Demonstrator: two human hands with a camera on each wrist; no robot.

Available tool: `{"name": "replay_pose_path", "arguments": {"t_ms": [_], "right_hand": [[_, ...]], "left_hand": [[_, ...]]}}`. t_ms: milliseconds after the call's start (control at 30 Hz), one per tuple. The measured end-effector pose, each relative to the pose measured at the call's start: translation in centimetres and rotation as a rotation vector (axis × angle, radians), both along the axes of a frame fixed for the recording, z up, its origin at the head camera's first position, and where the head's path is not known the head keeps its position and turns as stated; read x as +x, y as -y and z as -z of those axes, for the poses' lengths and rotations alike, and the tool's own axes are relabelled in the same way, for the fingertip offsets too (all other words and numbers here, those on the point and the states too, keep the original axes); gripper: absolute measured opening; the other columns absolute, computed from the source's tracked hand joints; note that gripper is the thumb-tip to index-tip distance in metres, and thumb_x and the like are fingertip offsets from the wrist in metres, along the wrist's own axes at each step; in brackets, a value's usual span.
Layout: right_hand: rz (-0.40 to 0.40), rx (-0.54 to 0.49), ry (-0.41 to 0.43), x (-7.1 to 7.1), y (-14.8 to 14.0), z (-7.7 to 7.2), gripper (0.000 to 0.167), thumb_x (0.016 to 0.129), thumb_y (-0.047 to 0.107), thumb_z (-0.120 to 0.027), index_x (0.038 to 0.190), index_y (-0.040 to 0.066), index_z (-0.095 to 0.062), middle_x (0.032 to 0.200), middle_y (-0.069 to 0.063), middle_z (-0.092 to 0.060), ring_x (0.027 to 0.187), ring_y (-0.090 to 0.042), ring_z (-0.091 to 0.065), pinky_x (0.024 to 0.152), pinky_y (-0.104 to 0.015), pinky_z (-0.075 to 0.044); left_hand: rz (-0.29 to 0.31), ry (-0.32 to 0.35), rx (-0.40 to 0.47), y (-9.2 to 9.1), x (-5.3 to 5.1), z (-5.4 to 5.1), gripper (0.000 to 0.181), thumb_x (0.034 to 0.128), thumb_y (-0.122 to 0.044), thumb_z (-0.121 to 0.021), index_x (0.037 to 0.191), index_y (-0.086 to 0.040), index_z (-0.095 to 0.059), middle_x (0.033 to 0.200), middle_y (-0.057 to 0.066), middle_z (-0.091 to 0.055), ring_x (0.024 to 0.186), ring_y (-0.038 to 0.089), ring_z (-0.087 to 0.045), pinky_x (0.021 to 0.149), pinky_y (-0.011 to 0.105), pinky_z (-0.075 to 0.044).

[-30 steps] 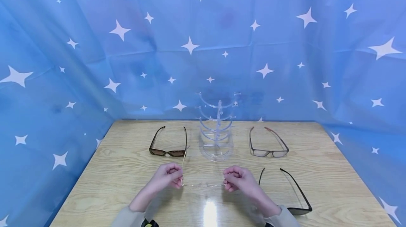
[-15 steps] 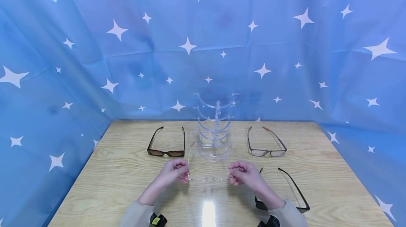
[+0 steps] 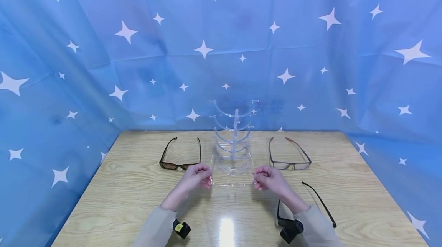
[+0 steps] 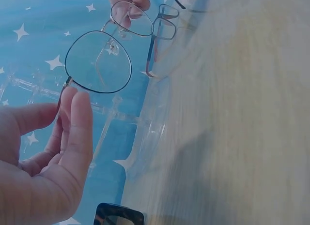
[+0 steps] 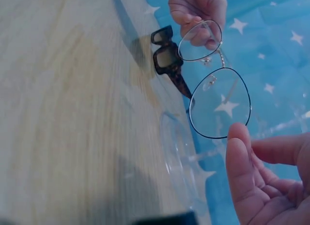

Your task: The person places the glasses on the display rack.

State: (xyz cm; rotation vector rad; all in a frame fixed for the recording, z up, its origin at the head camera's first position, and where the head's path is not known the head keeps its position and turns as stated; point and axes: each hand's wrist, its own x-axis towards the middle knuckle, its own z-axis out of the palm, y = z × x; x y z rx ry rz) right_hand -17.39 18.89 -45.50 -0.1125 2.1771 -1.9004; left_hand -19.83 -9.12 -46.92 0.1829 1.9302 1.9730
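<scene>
Thin-rimmed round glasses with clear lenses (image 3: 233,184) are held level in front of the clear stand (image 3: 235,139), their temples pointing toward it. My left hand (image 3: 195,178) pinches them at the left hinge; in the left wrist view thumb and fingers (image 4: 81,113) close on the temple beside the rim (image 4: 98,62). At the other hinge my right hand (image 3: 272,181) pinches the frame, and the right wrist view shows its fingertips (image 5: 237,138) at the rim's edge (image 5: 220,103). The stand has several curved arms, with no glasses resting on them.
Tortoiseshell sunglasses (image 3: 169,165) lie left of the stand, partly behind my left hand. Grey-brown glasses (image 3: 289,165) lie to the right. Black-framed glasses (image 3: 321,203) lie nearer, partly under my right forearm. A starred blue curtain (image 3: 221,66) hangs behind the wooden table (image 3: 114,201).
Both hands have moved forward and slightly right, bringing the round glasses closer to the stand. My left hand now overlaps the sunglasses in the head view.
</scene>
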Motion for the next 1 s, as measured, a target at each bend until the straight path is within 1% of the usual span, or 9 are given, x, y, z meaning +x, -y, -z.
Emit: {"name": "replay_pose_path", "arguments": {"t_ms": [133, 233, 433, 600, 800, 867, 1000], "right_hand": [[-0.004, 0.019, 0.002, -0.9, -0.3, -0.3, 0.02, 0.092, 0.001, -0.052, 0.104, -0.016, -0.051, 0.075, -0.008, -0.063, 0.061, -0.009, -0.061, 0.056, -0.021, -0.054], [-0.012, 0.037, -0.006, -1.7, -0.5, -0.6, 0.02, 0.093, 0.001, -0.052, 0.103, -0.016, -0.052, 0.074, -0.008, -0.063, 0.06, -0.01, -0.061, 0.056, -0.021, -0.054], [0.017, 0.071, 0.017, -3.1, -0.5, -0.9, 0.021, 0.093, 0.001, -0.052, 0.105, -0.017, -0.051, 0.075, -0.01, -0.063, 0.06, -0.011, -0.061, 0.058, -0.025, -0.055], [0.041, 0.088, 0.034, -4.1, -0.5, -0.9, 0.021, 0.093, 0.0, -0.052, 0.105, -0.017, -0.051, 0.074, -0.011, -0.063, 0.059, -0.011, -0.06, 0.059, -0.028, -0.056], [0.082, 0.105, 0.052, -5.4, -0.5, -0.9, 0.021, 0.093, 0.0, -0.052, 0.106, -0.017, -0.051, 0.072, -0.008, -0.062, 0.058, -0.01, -0.06, 0.056, -0.024, -0.055], [0.087, 0.118, 0.053, -5.9, -0.5, -0.9, 0.022, 0.093, 0.0, -0.052, 0.107, -0.017, -0.05, 0.072, -0.008, -0.061, 0.058, -0.009, -0.06, 0.056, -0.023, -0.054], [0.097, 0.14, 0.072, -6.9, -0.5, -0.9, 0.024, 0.094, 0.002, -0.052, 0.109, -0.016, -0.05, 0.075, -0.009, -0.062, 0.06, -0.01, -0.06, 0.058, -0.025, -0.055]], "left_hand": [[-0.025, 0.018, 0.002, -0.5, -0.9, -0.1, 0.015, 0.0922, -0.004, -0.054, 0.097, 0.01, -0.055, 0.073, 0.005, -0.058, 0.062, 0.011, -0.059, 0.062, 0.028, -0.057], [-0.04, 0.033, -0.001, -0.8, -1.6, 0.0, 0.017, 0.092, -0.004, -0.054, 0.099, 0.012, -0.054, 0.072, 0.004, -0.058, 0.061, 0.011, -0.059, 0.063, 0.028, -0.057], [-0.058, 0.058, -0.013, -1.2, -2.9, 0.0, 0.021, 0.0931, -0.005, -0.053, 0.104, 0.013, -0.053, 0.073, 0.004, -0.058, 0.061, 0.01, -0.059, 0.063, 0.027, -0.057], [-0.069, 0.083, -0.014, -1.5, -3.9, 0.1, 0.025, 0.0927, -0.007, -0.055, 0.106, 0.014, -0.053, 0.075, 0.004, -0.058, 0.061, 0.01, -0.058, 0.062, 0.026, -0.056], [-0.087, 0.103, 0.002, -1.9, -5.1, 0.2, 0.027, 0.0925, -0.006, -0.055, 0.11, 0.014, -0.051, 0.077, 0.005, -0.057, 0.061, 0.01, -0.058, 0.061, 0.025, -0.056], [-0.107, 0.106, 0.005, -2.0, -5.4, 0.2, 0.026, 0.0923, -0.006, -0.055, 0.109, 0.014, -0.052, 0.076, 0.004, -0.057, 0.062, 0.01, -0.058, 0.061, 0.023, -0.055], [-0.158, 0.105, 0.018, -2.3, -5.9, 0.0, 0.025, 0.0917, -0.004, -0.056, 0.109, 0.014, -0.053, 0.077, 0.006, -0.058, 0.063, 0.01, -0.058, 0.064, 0.025, -0.056]]}}
